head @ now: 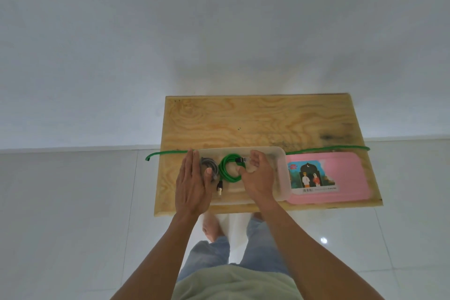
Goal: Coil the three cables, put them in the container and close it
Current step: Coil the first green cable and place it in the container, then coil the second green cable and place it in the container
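Observation:
A clear plastic container (280, 168) stands on the wooden table near its front edge. Inside it lie a coiled grey cable (209, 165) on the left and a coiled green cable (229, 168) in the middle. My left hand (192, 185) rests flat along the container's left side, thumb touching the grey coil. My right hand (258, 175) is over the container with fingers curled at the green coil's right side. A third green cable (326, 149) lies stretched straight across the table behind the container. The pink lid (345, 178) lies flat to the container's right.
The plywood table (255, 119) is small, against a white wall, with white floor tiles around it. The straight cable's ends hang past both table edges. My bare feet and jeans show below the front edge.

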Demonstrator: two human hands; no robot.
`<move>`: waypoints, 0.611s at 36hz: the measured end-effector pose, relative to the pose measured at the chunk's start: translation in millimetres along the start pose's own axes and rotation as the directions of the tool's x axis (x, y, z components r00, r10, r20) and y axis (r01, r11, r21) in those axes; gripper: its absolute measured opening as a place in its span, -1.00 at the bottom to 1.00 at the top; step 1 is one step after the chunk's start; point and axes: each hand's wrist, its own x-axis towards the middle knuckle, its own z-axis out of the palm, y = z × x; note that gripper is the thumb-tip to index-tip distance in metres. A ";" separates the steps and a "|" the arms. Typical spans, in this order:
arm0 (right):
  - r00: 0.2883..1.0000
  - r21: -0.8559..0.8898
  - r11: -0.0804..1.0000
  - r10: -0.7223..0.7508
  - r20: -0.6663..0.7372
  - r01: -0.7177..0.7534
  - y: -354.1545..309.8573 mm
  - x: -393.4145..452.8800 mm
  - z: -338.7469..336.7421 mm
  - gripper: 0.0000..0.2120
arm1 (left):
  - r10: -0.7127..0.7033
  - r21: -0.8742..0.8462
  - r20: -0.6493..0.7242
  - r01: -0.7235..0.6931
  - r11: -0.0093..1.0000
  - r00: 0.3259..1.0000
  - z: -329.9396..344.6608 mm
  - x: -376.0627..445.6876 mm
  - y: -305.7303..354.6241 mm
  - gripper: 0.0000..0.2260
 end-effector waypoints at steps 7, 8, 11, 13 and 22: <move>0.997 0.070 0.997 -0.040 -0.067 0.045 -20.6 -7.6 -4.4 -0.53 | -0.004 -0.053 0.005 0.004 0.999 1.000 -24.4 13.5 7.6 -0.38; 0.996 0.077 0.996 -0.047 -0.073 0.053 -23.8 -7.7 -4.4 -0.53 | 0.009 -0.056 0.000 -0.009 0.998 1.000 -27.8 16.7 9.2 -0.40; 0.995 0.081 0.994 -0.062 -0.074 0.068 -34.7 -8.1 -5.6 -0.54 | 0.036 -0.056 0.000 -0.036 0.998 0.999 -36.9 25.9 14.8 -0.43; 0.995 0.083 0.994 -0.066 -0.074 0.072 -42.8 -6.7 -7.4 -0.53 | 0.040 -0.063 0.003 -0.040 0.997 0.999 -42.2 33.3 19.4 -0.42; 0.965 -0.146 0.954 -0.263 0.019 0.263 -76.8 47.8 -27.5 -0.73 | 0.048 -0.060 0.064 -0.045 0.997 0.997 -60.1 87.2 31.6 -0.58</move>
